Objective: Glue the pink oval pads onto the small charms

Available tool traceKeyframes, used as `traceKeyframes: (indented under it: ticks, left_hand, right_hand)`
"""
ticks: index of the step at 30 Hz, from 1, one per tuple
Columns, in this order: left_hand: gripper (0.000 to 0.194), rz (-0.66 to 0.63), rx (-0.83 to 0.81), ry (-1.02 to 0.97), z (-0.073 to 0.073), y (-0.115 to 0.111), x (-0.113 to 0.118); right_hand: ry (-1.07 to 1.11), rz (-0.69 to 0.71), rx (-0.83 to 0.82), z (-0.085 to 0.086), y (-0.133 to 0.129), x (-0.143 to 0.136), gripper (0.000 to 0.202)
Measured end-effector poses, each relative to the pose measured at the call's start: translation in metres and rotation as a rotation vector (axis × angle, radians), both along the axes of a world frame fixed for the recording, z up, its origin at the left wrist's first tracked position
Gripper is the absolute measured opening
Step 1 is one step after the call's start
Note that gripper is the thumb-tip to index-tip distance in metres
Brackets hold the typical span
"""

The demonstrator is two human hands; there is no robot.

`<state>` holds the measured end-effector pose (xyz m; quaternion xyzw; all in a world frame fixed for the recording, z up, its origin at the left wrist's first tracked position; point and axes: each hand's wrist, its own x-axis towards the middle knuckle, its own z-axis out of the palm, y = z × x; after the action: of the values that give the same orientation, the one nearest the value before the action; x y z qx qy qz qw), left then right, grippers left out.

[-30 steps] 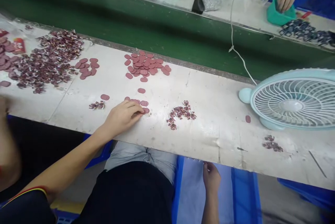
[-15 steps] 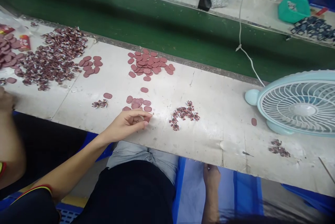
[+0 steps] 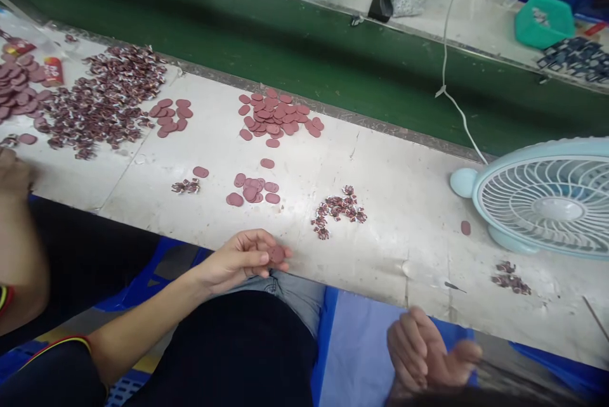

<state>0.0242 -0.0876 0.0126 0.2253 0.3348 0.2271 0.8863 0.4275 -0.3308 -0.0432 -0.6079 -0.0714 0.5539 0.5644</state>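
We have one disc (image 3: pixel 276 254) near the front edge of the tabletop (image 3: pixel 399 172), clamped between the thumb and fingers of our left hand (image 3: pixel 247 258). Our right hand (image 3: pixel 434 351) is well to the disc's right and nearer us, its fingers curled and the thumb apart; it is blurred, and we see nothing in it.

We judge a drop the likeliest trouble: the disc is small and flat, so a slackened thumb could let it slip past the edge onto the jeans (image 3: pixel 302 290) just below it. Lifting the wrist too little could also knock the edge and jar it loose.

Just beyond the disc lies a small pile (image 3: pixel 253 189) of similar ones, which a careless sweep could scatter. Beyond and to its right are brown bits (image 3: pixel 335 205); farther beyond it, a larger pile (image 3: pixel 276 114). A dark sliver (image 3: pixel 455 286) lies well to its right. The fan (image 3: pixel 556 207) stands farther right of the disc, so we think reach is hampered that way, and its cord (image 3: pixel 446 45) could snag a sleeve. A co-worker's hand (image 3: pixel 12 179) rests far to the disc's left
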Motion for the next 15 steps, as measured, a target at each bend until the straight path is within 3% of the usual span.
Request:
traceKeyframes:
  ticks: [1, 2, 3, 5, 8, 11, 12, 14, 15]
  left_hand:
    - [0.031, -0.008, -0.031, -0.027, -0.003, -0.008, 0.005]
    - [0.033, -0.019, -0.059, -0.049, -0.006, -0.015, 0.01]
    - [0.036, -0.031, -0.081, -0.063, -0.008, -0.021, 0.014]
    - [0.041, -0.061, -0.109, -0.068, -0.009, -0.031, 0.02]
    - [0.037, -0.051, -0.149, -0.04, -0.007, -0.038, 0.025]
    - [0.036, 0.004, -0.192, -0.05, -0.006, -0.041, 0.034]
    - [0.036, 0.018, -0.199, -0.063, -0.007, -0.043, 0.039]
    - [0.039, 0.029, -0.206, -0.09, -0.011, -0.046, 0.048]
    - [0.042, 0.031, -0.205, -0.099, -0.012, -0.048, 0.053]
  right_hand:
    - [0.271, -0.071, 0.148, -0.001, 0.019, -0.004, 0.082]
    - [1.009, -0.311, 0.504, -0.003, 0.04, -0.006, 0.08]
    - [1.213, -0.36, 0.599, -0.005, 0.06, -0.007, 0.085]
    - [1.453, -0.431, 0.733, -0.006, 0.096, -0.005, 0.073]
    - [1.481, -0.421, 0.737, 0.009, 0.124, -0.009, 0.036]
    - [1.358, -0.445, 0.595, 0.038, 0.125, -0.042, 0.029]
    - [1.231, -0.46, 0.564, 0.048, 0.121, -0.057, 0.028]
    - [0.495, -0.43, 0.348, 0.065, 0.111, -0.087, 0.031]
    - [0.239, -0.313, 0.275, 0.071, 0.106, -0.098, 0.037]
